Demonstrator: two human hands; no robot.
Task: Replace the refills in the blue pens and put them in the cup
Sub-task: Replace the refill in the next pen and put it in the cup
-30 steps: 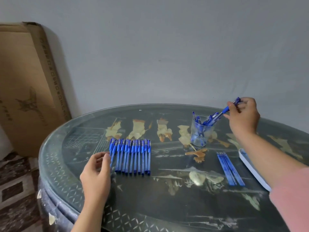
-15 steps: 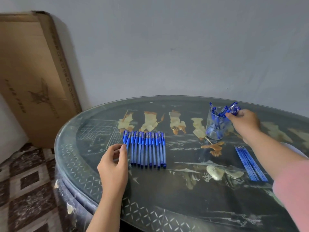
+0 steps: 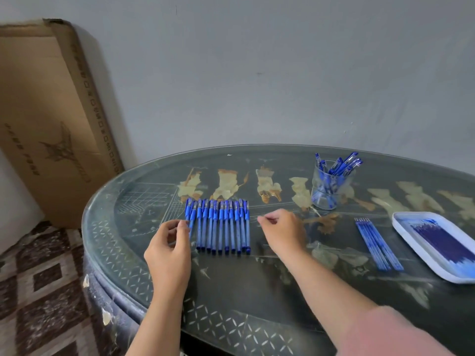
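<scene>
Left of centre on the worktop [image 3: 231, 291]: left hand [image 3: 169, 250], thumb and fingers pinching the leftmost pen [image 3: 191, 220] of the row of blue pens [image 3: 226, 227]. Just right of the row: right hand [image 3: 282, 232], loosely curled, empty. Further right, higher up: cup [image 3: 326, 194] holding pens. Lower right: loose refills [image 3: 377, 245], then white tray [image 3: 401, 220].

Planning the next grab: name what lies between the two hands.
The row of pens, left hand to right hand, head view; left pinches the leftmost pen.
</scene>
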